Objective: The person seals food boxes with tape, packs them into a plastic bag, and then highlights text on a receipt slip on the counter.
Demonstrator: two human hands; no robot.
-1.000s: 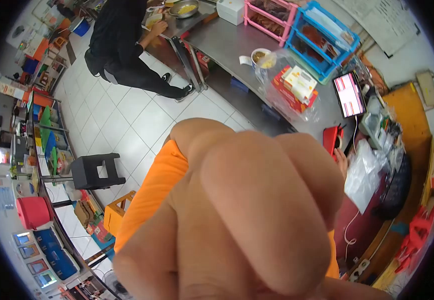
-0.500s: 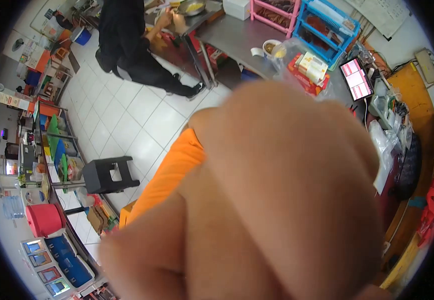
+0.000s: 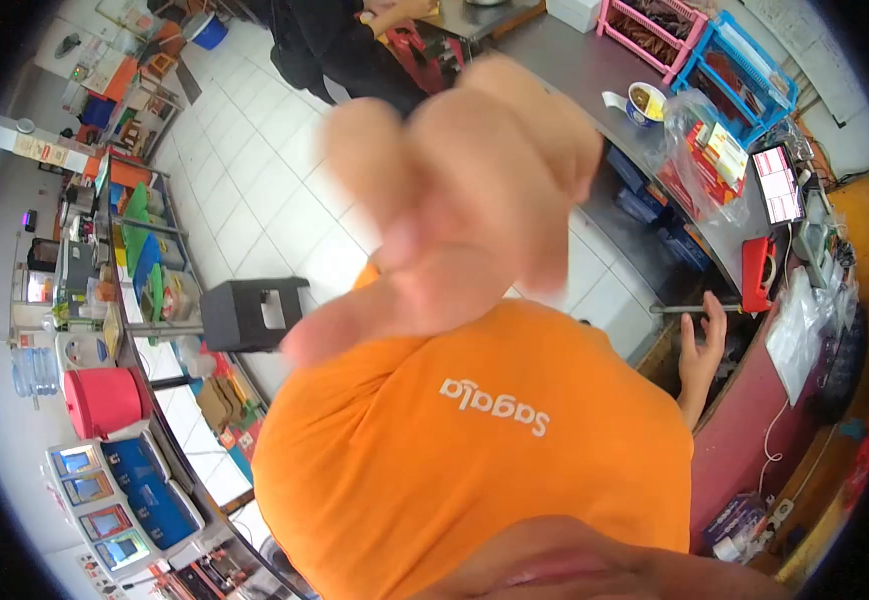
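Close to the camera, my left hand is large and blurred, in front of my orange shirt. Its fingers are loosely bent and partly spread, with nothing visible in them. At my right side, below the counter edge, my right hand is raised with fingers apart and empty. The nearest thing to it is a red object with a handle-like top on the counter corner.
A steel counter holds a cup of food, red boxes in clear plastic, a blue rack, a pink rack and a tablet. A black stool stands left. A person in black works beyond.
The large blurred arm and hand that covered the middle and lower view have drawn away, uncovering my shirt and right hand. The view has shifted, so the surroundings sit farther right.
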